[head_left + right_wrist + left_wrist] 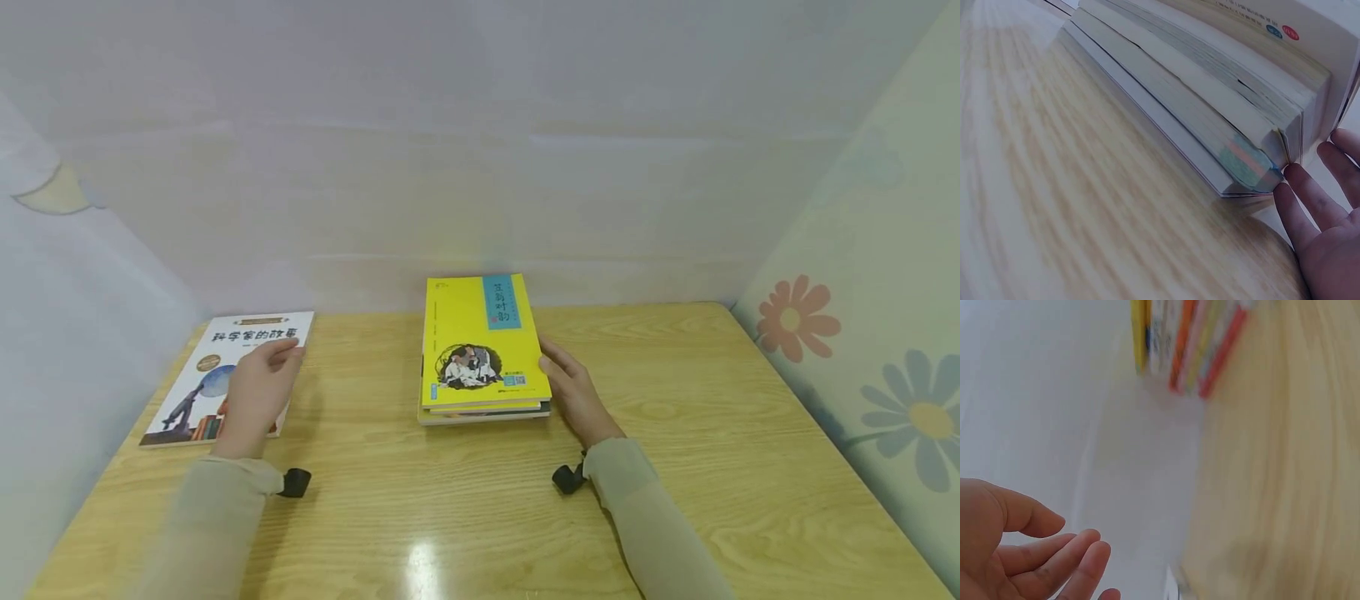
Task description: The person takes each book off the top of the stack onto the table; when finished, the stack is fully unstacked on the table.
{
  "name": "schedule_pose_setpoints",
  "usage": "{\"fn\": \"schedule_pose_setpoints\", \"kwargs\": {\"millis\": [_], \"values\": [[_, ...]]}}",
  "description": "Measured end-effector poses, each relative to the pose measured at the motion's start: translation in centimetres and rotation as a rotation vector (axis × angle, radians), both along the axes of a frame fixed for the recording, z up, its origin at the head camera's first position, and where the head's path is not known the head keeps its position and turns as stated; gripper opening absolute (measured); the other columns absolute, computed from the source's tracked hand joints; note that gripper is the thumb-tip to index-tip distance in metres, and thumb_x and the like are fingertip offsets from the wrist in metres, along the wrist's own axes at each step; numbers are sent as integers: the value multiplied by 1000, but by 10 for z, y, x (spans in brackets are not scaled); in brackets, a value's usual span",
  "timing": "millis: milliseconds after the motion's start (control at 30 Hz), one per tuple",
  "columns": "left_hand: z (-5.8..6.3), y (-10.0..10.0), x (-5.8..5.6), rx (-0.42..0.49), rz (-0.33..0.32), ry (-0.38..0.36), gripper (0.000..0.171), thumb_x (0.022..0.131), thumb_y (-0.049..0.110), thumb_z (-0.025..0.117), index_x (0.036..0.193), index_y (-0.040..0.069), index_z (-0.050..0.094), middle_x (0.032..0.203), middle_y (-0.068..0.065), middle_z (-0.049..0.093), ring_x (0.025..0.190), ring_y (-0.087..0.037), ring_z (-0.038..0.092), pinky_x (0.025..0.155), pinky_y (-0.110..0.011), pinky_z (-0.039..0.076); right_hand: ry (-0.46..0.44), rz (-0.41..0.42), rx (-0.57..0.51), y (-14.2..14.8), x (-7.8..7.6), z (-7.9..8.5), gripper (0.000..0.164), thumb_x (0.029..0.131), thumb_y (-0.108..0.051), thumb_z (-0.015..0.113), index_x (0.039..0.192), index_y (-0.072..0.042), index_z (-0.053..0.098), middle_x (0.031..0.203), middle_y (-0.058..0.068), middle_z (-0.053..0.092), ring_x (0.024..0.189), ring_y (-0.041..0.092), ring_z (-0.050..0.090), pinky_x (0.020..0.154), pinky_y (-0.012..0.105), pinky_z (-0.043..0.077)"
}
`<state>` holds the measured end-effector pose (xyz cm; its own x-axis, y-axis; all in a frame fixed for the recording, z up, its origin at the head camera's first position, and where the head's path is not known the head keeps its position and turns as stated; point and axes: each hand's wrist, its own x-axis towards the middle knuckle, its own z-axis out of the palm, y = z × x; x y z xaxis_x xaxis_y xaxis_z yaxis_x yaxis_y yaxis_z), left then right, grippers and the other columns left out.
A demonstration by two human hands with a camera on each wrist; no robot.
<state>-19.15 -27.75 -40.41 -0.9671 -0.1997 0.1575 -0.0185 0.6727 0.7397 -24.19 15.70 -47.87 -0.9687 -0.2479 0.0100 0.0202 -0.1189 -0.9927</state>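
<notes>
The head camera looks ahead and down at the table (360,508), far enough back to see the left hand (258,392) and the right hand (576,396). The left wrist camera (296,482) sits close, tipped sideways, looking along the wall (1129,450) to the books (1188,344). The right wrist camera (567,479) peeks low, very near the books. All three views share them.

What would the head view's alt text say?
A person's right hand touches a book stack topped by a yellow paperback on a wooden table. The left hand hovers over a white paperback titled 科学家的故事.
</notes>
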Motion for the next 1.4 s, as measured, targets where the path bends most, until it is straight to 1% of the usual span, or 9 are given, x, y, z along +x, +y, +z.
{"fn": "schedule_pose_setpoints", "kwargs": {"millis": [100,200,367,533,667,900,1067,1267,1400], "values": [[6,28,-3,53,-76,23,45,108,27,47,142,-1,55,129,-24,65,115,-43,62,92,-58,51,1,11,-14,-1,0,0,65,100,-47,62,156,-22,41,161,-6,36,148,13,32,116,31,37],[9,51,-10,120,-132,13,43,107,23,49,142,-1,55,130,-22,65,116,-38,64,95,-52,54,5,23,-30,-1,0,-1,65,100,-47,62,156,-21,41,161,-6,35,148,14,31,115,30,38],[10,86,-24,401,-207,-87,41,107,14,49,142,-6,52,135,-25,60,119,-36,63,92,-31,57,6,15,-36,-1,0,-2,64,99,-47,62,155,-23,43,160,-9,37,147,11,33,114,29,38],[9,109,-28,560,-217,-185,41,106,13,52,141,-8,51,138,-28,56,121,-36,61,94,-29,56,-4,21,-47,-3,1,-4,63,100,-44,62,155,-21,42,160,-6,38,147,13,34,115,30,38],[8,117,-27,588,-220,-222,43,105,13,52,142,-10,50,141,-28,54,123,-37,59,98,-33,55,-5,26,-42,-4,2,-5,63,101,-45,61,156,-21,41,160,-6,37,147,13,34,113,28,40],[11,127,-25,580,-297,-232,46,104,14,51,141,-13,50,142,-28,53,126,-37,58,104,-40,51,16,19,-74,-2,1,-2,60,103,-38,59,156,-16,40,160,-2,38,146,16,36,112,25,40],[10,128,-24,595,-292,-242,47,106,18,48,143,-10,49,147,-25,50,129,-36,56,106,-42,49,10,21,-60,-2,0,-1,61,103,-40,60,156,-17,41,160,-4,38,146,14,35,114,27,38],[7,126,-24,748,-292,-273,48,108,18,46,147,-10,43,152,-25,43,134,-36,51,105,-34,49,9,18,-64,-2,1,-1,60,103,-39,59,155,-16,41,159,-3,39,146,14,36,115,27,38],[7,127,-24,869,-269,-292,47,107,16,49,146,-10,44,151,-23,44,124,-30,59,97,-26,54,18,23,-69,-1,2,-1,59,104,-37,58,156,-15,41,160,-2,38,147,14,34,116,28,37]]}}
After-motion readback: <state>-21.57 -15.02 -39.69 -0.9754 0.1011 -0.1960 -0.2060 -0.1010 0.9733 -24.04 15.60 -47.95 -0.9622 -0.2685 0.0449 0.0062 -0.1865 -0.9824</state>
